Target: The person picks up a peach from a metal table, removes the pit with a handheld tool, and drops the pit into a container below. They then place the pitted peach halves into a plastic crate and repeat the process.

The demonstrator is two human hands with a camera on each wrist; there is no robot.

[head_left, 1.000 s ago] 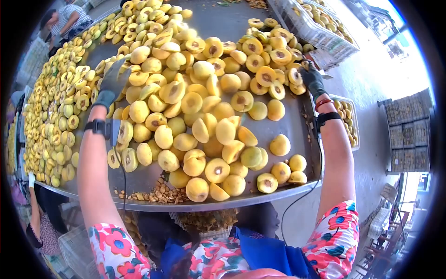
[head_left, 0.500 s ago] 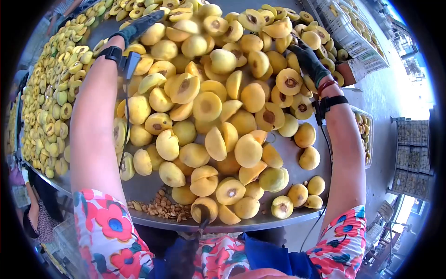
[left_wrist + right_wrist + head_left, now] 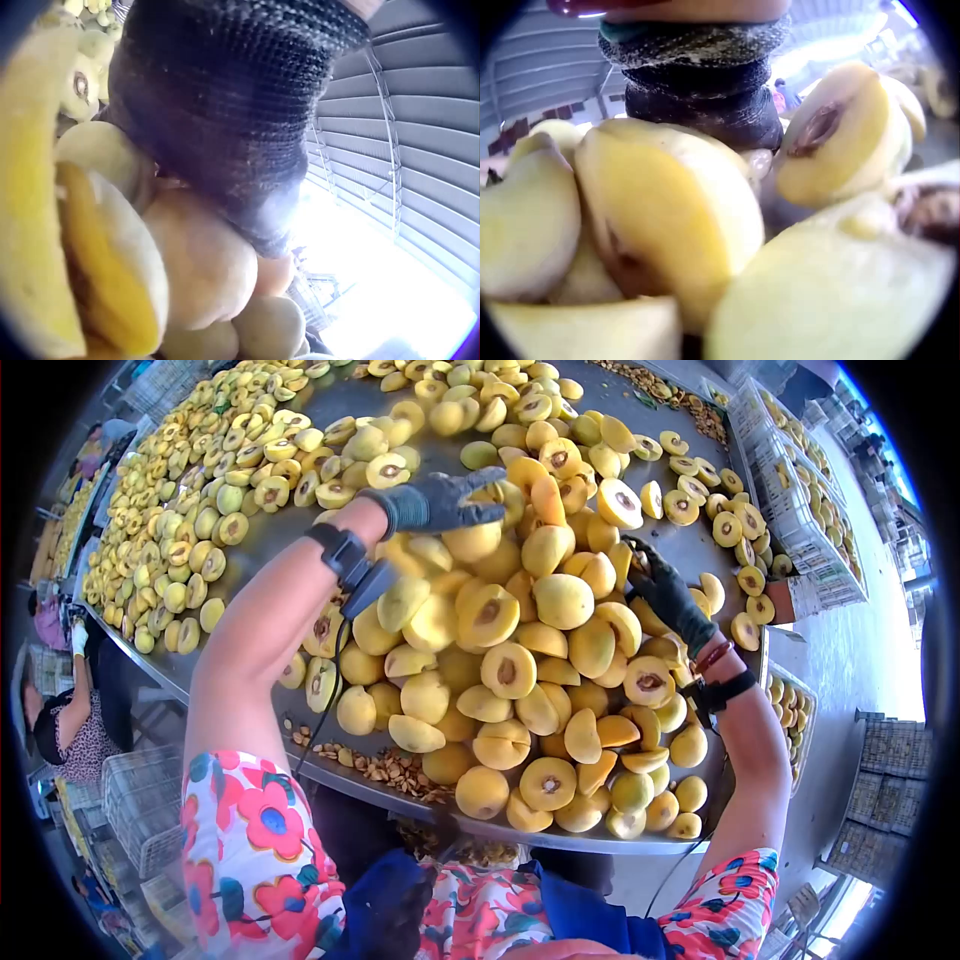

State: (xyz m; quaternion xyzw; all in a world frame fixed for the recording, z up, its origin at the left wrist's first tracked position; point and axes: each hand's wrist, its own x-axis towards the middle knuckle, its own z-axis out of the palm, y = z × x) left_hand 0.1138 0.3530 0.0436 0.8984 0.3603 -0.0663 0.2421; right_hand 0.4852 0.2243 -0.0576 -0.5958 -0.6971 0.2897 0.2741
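Note:
Both hands wear dark gloves. In the head view my left hand point(image 3: 450, 502) lies over the far part of a heap of yellow stone fruits point(image 3: 505, 670), many cut in half, its fingers stretched to the right against the fruit. The left wrist view has its glove point(image 3: 217, 97) right above whole and halved fruits point(image 3: 199, 259). My right hand point(image 3: 665, 592) rests at the heap's right side, fingers loosely bent against fruits and partly hidden. In the right wrist view, large fruit pieces point(image 3: 667, 217) cover the fingers below the glove point(image 3: 705, 97).
The heap lies on a metal table point(image 3: 300, 735) with a raised rim. Loose pits point(image 3: 385, 768) lie near its front edge. More halves point(image 3: 190, 530) spread across the left. White crates of fruit point(image 3: 805, 500) stand beyond the right side. Another person point(image 3: 75, 715) is at the far left.
My left hand has moved right, across the heap's far side, and the hands are closer together. Fruit has shifted toward the front edge and bunched up between the arms. The head view has shifted too.

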